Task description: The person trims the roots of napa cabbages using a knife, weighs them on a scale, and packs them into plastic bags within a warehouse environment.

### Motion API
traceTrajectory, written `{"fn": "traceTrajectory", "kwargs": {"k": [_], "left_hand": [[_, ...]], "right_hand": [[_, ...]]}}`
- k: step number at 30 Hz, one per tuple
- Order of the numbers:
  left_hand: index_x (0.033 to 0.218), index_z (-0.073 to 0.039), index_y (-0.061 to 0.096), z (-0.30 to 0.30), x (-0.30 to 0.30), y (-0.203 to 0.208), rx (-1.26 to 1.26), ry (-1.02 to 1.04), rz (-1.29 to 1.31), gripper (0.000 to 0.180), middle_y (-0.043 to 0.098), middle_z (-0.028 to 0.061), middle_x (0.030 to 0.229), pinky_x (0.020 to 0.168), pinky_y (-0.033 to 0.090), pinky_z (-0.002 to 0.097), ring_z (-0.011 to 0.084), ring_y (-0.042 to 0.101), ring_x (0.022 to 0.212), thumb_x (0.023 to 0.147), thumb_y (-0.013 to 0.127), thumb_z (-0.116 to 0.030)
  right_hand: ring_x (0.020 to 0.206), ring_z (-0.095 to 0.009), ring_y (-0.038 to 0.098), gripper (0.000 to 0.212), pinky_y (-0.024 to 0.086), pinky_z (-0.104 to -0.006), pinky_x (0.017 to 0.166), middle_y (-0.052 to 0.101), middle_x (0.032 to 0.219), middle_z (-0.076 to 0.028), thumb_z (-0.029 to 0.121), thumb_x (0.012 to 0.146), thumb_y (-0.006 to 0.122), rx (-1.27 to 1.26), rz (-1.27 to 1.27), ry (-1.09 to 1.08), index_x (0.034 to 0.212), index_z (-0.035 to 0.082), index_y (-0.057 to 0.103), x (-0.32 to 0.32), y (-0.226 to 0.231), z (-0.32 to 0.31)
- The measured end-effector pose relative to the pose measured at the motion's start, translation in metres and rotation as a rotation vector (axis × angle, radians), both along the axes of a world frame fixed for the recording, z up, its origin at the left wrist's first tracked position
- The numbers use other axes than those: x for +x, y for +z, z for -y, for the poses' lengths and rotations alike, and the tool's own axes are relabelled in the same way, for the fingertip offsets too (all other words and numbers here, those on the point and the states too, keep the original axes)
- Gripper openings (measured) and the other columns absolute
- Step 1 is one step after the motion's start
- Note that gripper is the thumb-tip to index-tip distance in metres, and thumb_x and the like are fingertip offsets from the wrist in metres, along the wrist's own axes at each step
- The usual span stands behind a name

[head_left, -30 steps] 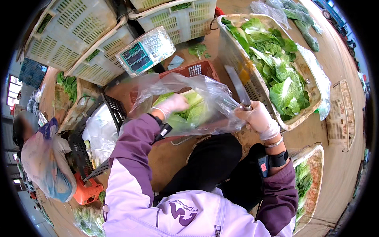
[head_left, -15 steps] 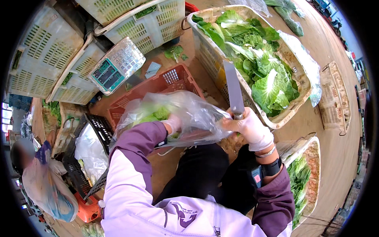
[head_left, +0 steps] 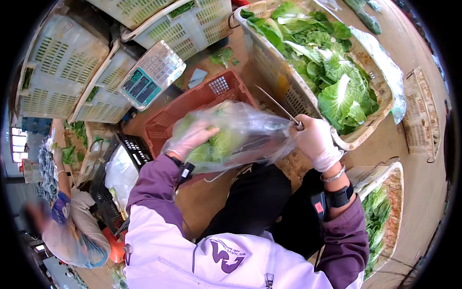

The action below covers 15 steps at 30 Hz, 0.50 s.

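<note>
red crate point(head_left: 202, 98) and scale point(head_left: 151, 72) sit behind held plastic bag point(head_left: 240, 135).

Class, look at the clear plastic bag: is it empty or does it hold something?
It holds something: green leafy vegetables show through the clear plastic bag, and the left hand is inside it.

Clear plastic bag point(head_left: 240, 135) of greens at centre, crumpled. Far left, tilted grey scale point(head_left: 150, 76) with green rectangular screen point(head_left: 138, 82). White bag point(head_left: 118, 173) near left. Clear sheet point(head_left: 385, 72) far right.
</note>
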<state>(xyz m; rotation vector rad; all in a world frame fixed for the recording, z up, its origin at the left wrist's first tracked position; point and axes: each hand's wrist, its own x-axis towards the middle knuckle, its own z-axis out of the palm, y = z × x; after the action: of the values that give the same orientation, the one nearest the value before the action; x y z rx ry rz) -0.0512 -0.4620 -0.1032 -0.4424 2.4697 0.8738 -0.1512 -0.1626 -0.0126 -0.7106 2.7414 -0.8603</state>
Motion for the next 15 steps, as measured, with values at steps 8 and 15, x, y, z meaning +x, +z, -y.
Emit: {"fn": "traceTrajectory", "kwargs": {"k": [8, 15], "left_hand": [[0.121, 0.003, 0.052, 0.058, 0.025, 0.068, 0.752, 0.177, -0.167, 0.043, 0.056, 0.011, 0.119, 0.087, 0.045, 0.0302, 0.0174, 0.055, 0.103, 0.086, 0.06, -0.02], [0.121, -0.002, 0.054, 0.029, -0.009, 0.035, 0.622, 0.208, -0.643, 0.04, 0.058, 0.0124, 0.115, 0.09, 0.043, 0.0341, 0.021, 0.057, 0.101, 0.083, 0.062, -0.011]], "right_hand": [[0.083, -0.031, 0.063, 0.04, 0.05, -0.0402, 0.07, 0.064, 0.095, -0.015, 0.021, 0.077, 0.06, 0.103, -0.206, 0.02, 0.117, 0.014, 0.056, 0.003, -0.007, 0.027], [0.066, -0.009, 0.061, 0.033, 0.049, -0.0233, 0.062, 0.066, 0.08, -0.005, 0.007, 0.075, 0.067, -0.811, 0.245, 0.034, 0.108, 0.005, 0.063, 0.046, 0.012, 0.061]]}}
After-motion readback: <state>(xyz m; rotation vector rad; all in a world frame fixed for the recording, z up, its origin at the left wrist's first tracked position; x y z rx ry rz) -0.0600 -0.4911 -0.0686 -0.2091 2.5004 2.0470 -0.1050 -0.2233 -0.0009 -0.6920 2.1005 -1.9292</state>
